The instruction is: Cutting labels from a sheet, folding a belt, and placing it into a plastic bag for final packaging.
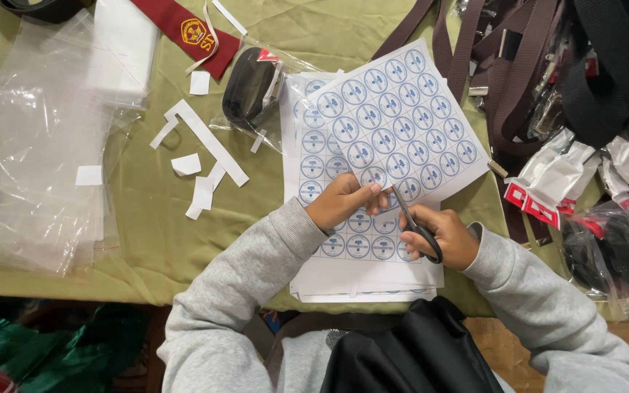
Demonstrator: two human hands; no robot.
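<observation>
Workshop table (147,240): belts (518,65), plastic bags (30,145), sticker sheets (402,116).

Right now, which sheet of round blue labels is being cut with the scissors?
The tilted top sheet, pinched by the left hand; the right hand cuts its lower edge. The stack beneath lies flat.

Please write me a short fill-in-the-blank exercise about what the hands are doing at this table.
1. The right hand holds a pair of black-handled ____.
2. The left hand grips the top sheet, which is printed with rows of round ____ emblems.
3. White paper scraps lie on the ____ tablecloth.
4. Clear plastic bags are piled at the ____ edge of the picture.

Missing words: scissors; blue; green; left
</observation>
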